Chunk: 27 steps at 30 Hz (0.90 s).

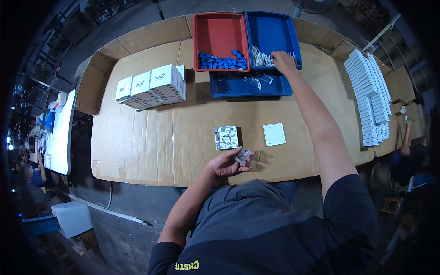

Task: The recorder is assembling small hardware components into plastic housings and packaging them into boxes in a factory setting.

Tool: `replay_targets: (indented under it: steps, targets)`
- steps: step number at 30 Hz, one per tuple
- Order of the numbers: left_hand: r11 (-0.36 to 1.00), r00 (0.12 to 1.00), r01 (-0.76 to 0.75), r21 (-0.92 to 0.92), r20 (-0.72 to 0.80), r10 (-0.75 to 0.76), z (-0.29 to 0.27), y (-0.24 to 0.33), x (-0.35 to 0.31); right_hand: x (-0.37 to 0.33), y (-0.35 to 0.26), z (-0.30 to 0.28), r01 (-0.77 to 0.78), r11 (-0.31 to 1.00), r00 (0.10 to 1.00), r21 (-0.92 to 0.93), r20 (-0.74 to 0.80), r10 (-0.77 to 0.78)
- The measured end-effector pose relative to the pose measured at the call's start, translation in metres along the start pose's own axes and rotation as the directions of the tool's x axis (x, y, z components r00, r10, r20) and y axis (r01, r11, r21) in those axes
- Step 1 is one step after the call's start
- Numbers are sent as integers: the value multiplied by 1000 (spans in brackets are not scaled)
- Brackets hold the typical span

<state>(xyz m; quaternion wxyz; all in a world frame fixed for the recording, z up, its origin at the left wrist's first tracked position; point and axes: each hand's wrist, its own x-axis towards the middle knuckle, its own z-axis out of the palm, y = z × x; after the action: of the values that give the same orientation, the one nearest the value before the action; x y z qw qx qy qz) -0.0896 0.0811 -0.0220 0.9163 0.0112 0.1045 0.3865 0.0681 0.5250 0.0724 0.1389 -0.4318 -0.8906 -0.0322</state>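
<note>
My left hand (228, 163) is by the table's near edge, palm up, its fingers curled round a small clear plastic piece (243, 156). Just beyond it lies a square box with a grey-and-white patterned face (226, 138). To the right of that box is a flat white square piece (274, 134). My right arm stretches far forward, and my right hand (284, 62) is down in the blue tray (270, 27) among small white parts (261, 58). The fingers there look pinched together; what they hold, if anything, is hidden.
A red tray (220, 30) with blue parts (220, 61) stands beside the blue one. A lower blue tray (229, 88) sits in front. White boxes (160, 82) are stacked at left, a long stack (369, 98) at right. Cardboard walls (151, 34) edge the table. Other people work at both sides.
</note>
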Motion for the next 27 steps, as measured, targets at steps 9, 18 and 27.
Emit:
replay_targets:
  steps: [9, 18, 27]
  targets:
    - [1000, 999, 24, -20, -22, -24, 4, 0, 1, -5, 21, 7, -132, 817, 921, 562, -235, 310]
    - [990, 988, -123, 68, -82, 129, -3, -7, -9, -147, -70, -42, -142, 279, 960, 950, 63, 272]
    - [994, 996, -79, 79, -46, 83, -8, -4, 1, -306, -173, -61, -449, 323, 892, 833, 436, 118]
